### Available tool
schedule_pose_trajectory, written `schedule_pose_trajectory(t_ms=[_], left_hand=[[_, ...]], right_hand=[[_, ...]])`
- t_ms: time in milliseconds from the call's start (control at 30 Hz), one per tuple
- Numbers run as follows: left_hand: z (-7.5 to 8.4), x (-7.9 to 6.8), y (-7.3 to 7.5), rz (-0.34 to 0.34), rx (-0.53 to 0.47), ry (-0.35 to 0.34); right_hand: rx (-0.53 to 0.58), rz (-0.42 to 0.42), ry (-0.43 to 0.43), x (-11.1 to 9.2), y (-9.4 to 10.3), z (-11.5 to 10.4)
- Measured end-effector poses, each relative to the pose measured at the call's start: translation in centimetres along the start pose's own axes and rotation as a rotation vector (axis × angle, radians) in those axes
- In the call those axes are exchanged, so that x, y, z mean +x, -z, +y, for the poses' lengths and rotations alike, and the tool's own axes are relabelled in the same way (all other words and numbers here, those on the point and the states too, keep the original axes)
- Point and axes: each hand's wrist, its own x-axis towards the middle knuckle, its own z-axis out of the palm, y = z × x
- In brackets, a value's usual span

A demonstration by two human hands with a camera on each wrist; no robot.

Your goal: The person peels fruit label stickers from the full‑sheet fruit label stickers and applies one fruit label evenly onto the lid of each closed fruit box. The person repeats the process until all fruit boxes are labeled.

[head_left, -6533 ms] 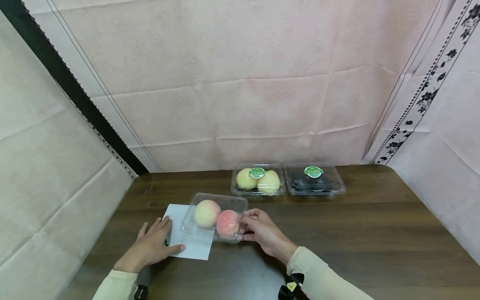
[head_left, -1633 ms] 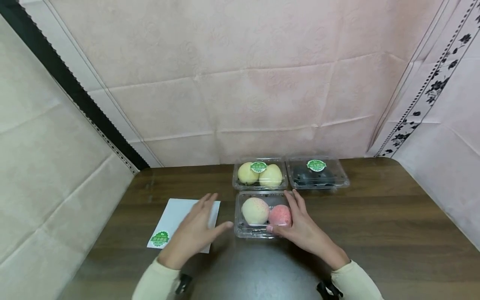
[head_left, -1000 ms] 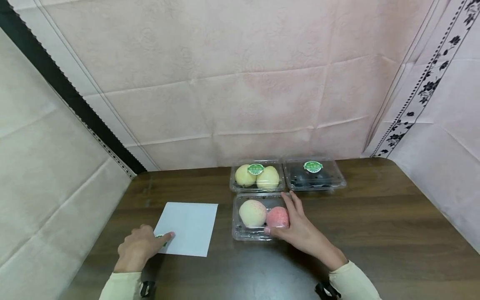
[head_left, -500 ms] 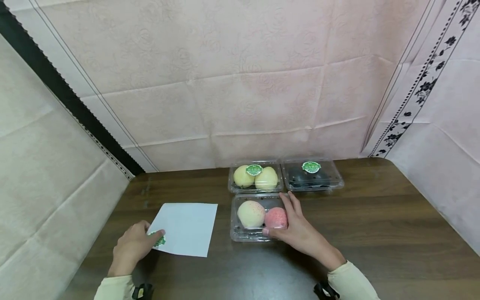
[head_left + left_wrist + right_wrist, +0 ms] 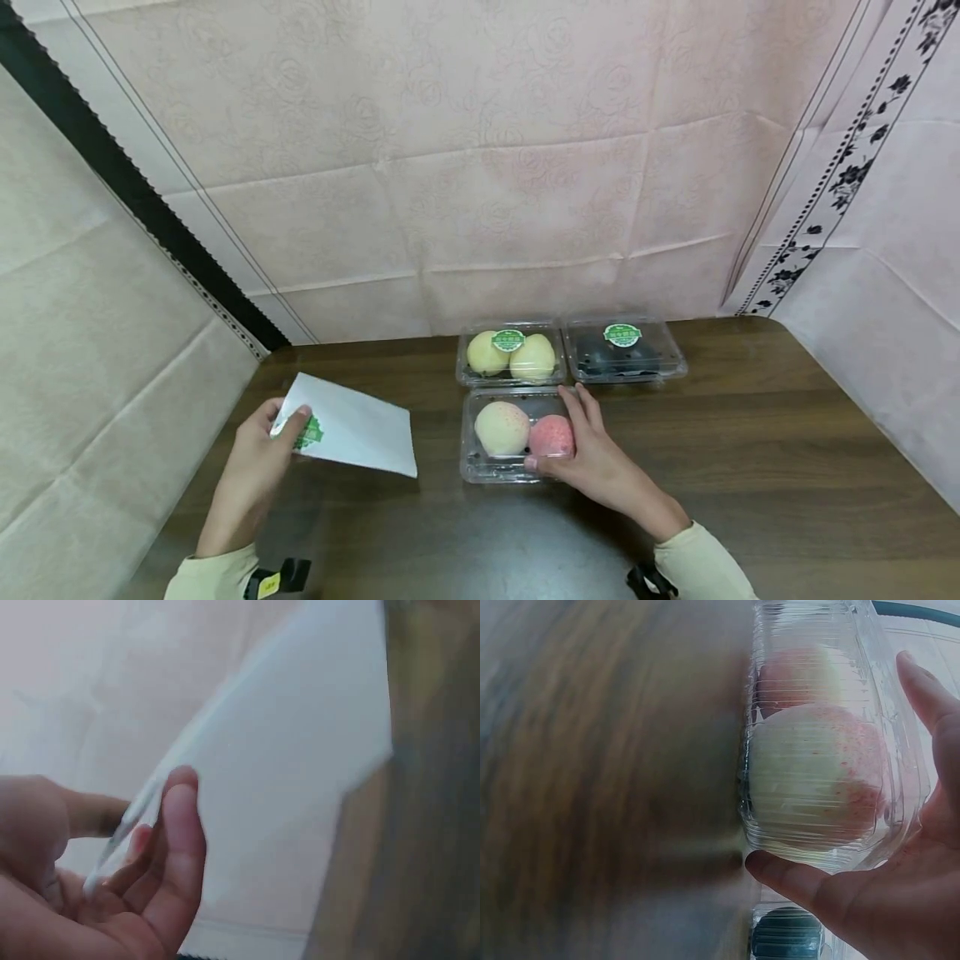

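Observation:
My left hand [image 5: 258,454] pinches the left end of a white sheet of paper [image 5: 360,425] between thumb and fingers, tilted up above the table. A green round sticker [image 5: 309,433] shows on the sheet beside my thumb. In the left wrist view the paper [image 5: 300,712] runs out from between the fingers. My right hand [image 5: 600,458] holds the right end of a clear plastic fruit box [image 5: 480,471], thumb on the near side and fingers at the far side. Inside lie a pale peach [image 5: 502,427] and a pinker peach [image 5: 551,436]; no sticker shows on its lid.
Directly behind stands a clear box of two pale yellow fruits [image 5: 532,358], with a green sticker on its lid. Right of it sits a clear box with dark fruit [image 5: 618,358], also stickered. The wooden table [image 5: 765,450] ends at a cloth backdrop [image 5: 480,208].
My left hand went from the peach box to the paper, took its left edge and lifted it off the table. Earlier, the right hand set the peach box in front of the others.

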Motion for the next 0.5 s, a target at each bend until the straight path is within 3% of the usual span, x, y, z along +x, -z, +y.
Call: schedule_pose_trajectory(t_ms=[233,500], left_hand=[[3.1,-0.5,-1.1,0.169,-0.149,-0.067],[6.2,-0.8,-3.7,0.184,-0.438,-0.145]], right_hand=[[-0.006,0.001,0.011,0.1,0.0,0.1],[-0.010,0.003,0.007,0.0,-0.1,0.0]])
